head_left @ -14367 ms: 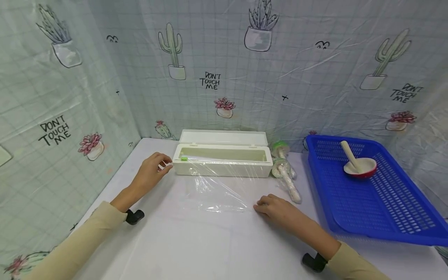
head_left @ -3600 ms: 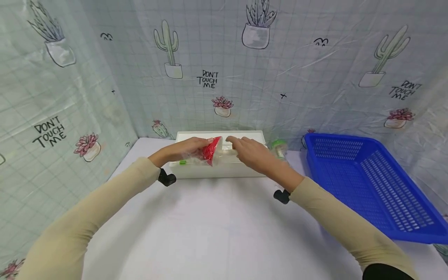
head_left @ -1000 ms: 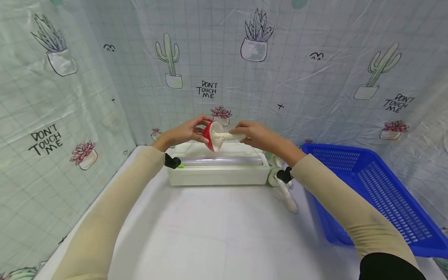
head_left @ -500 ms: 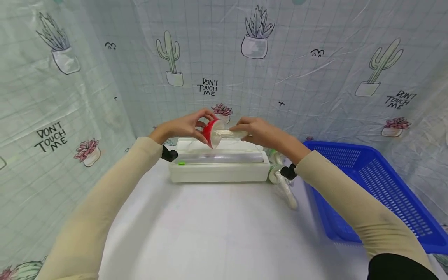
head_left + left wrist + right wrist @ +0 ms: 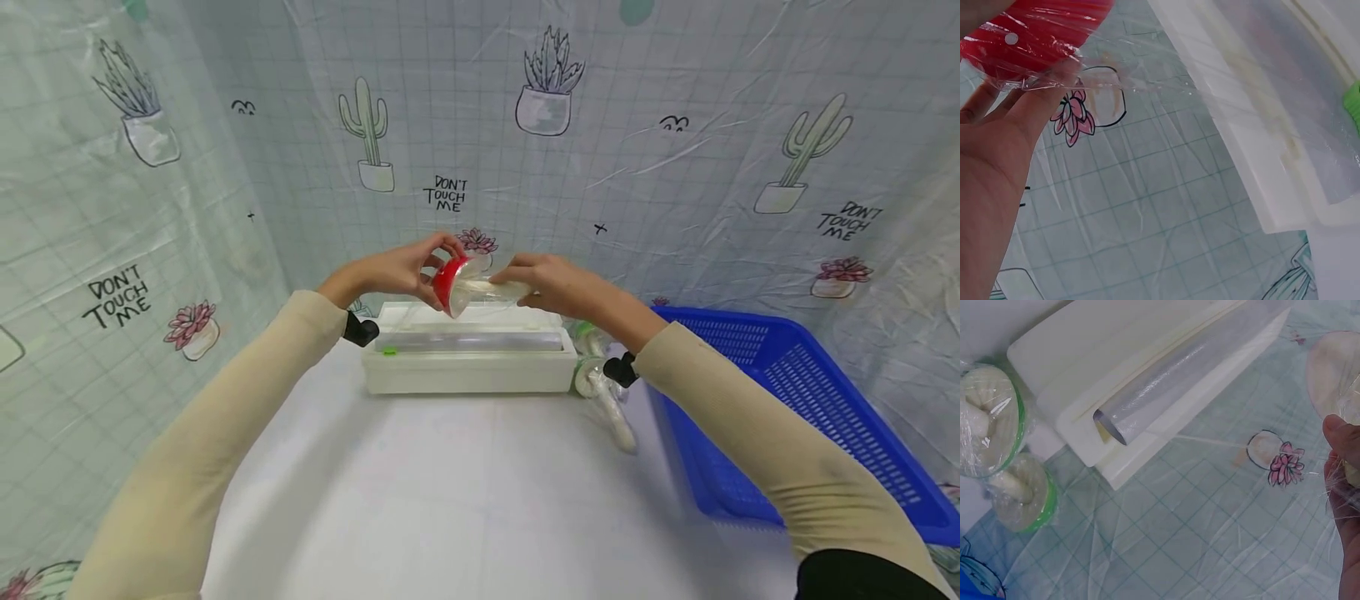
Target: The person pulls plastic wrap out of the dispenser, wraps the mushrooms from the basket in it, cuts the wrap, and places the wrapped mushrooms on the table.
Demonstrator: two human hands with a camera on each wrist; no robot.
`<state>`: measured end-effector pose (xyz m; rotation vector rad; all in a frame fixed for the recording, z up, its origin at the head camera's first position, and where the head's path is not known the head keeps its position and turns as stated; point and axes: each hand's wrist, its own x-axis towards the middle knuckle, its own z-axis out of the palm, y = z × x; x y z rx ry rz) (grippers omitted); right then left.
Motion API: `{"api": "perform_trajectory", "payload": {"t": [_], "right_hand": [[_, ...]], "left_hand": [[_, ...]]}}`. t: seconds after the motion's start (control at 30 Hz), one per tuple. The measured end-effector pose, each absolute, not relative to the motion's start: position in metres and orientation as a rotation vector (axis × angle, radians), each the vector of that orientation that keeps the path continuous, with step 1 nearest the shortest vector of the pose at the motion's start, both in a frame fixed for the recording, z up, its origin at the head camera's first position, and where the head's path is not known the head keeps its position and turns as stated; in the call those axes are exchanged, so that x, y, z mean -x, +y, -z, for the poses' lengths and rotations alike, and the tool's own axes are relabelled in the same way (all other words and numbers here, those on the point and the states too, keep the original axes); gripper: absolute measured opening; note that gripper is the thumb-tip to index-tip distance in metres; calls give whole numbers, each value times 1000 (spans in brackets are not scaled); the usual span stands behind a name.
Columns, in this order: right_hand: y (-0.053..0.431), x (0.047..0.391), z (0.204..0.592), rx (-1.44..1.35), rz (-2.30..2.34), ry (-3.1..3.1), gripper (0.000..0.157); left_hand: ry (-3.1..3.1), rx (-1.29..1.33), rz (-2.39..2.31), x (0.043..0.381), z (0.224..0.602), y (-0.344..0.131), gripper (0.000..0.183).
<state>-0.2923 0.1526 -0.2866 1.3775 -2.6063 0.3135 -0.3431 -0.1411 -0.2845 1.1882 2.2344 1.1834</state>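
Observation:
A red-capped toy mushroom (image 5: 444, 283) is held up on its side above the back of the table, cap to the left and pale stem to the right. My left hand (image 5: 393, 271) grips the cap from outside, thumb below and fingers above. The stem end is pinched by my right hand (image 5: 558, 285). Clear cling film (image 5: 1135, 69) lies over the red cap in the left wrist view, wrinkled and stretched toward the box. Below the hands stands the white film dispenser box (image 5: 468, 381), lid raised, with the film roll (image 5: 480, 341) inside.
Two green-capped mushrooms, one nearer (image 5: 988, 422) and one farther (image 5: 1025, 494), lie wrapped in film at the box's right end. A blue basket (image 5: 693, 467) stands at the right, under my right forearm. A patterned sheet (image 5: 600, 150) hangs close behind the box.
The red mushroom lay in the basket earlier while film was spread on the table. Later my left hand held it low over the box; now both hands hold it higher. It shifts little in the last half second.

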Motion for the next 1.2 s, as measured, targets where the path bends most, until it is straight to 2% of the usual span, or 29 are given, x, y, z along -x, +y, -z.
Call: {"api": "perform_trajectory", "payload": {"t": [0.57,1.2], "right_hand": [[150,289,278,-1390,-265,-2619,52],[146,283,289,-1358,-237,-2653,45]], "left_hand": [[2285,-1172,-1126,336,276,-143,81],[2173,-958,-1087,329,304,-153,72]]}}
